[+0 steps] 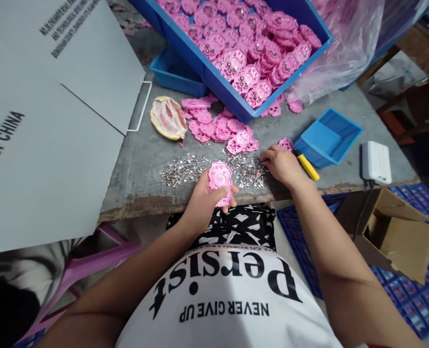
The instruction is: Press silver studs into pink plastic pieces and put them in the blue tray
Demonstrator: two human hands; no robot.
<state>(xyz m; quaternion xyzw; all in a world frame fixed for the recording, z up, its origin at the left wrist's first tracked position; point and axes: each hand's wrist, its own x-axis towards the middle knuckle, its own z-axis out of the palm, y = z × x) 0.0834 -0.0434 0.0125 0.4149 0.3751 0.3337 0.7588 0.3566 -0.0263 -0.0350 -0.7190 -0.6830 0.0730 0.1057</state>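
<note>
our left hand [202, 198] pinches a pink piece [220, 177]; our right hand [282, 164] curls beside metal bits [249, 171], grip unclear.

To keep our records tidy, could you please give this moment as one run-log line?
left hand: holds pink part | right hand: at metal bits, grip unclear | on table: cut fruit, yellow handle

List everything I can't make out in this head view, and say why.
All in the head view:
- Back of the held pink piece: hidden by the left hand.
- Whether the right hand pinches anything: fingertips too small to tell.
- Exact shapes of the metal bits: too small.
- Far end of the large blue tray: cut off by the top edge.
- Full print on the white box: cut off by the left edge.
</note>
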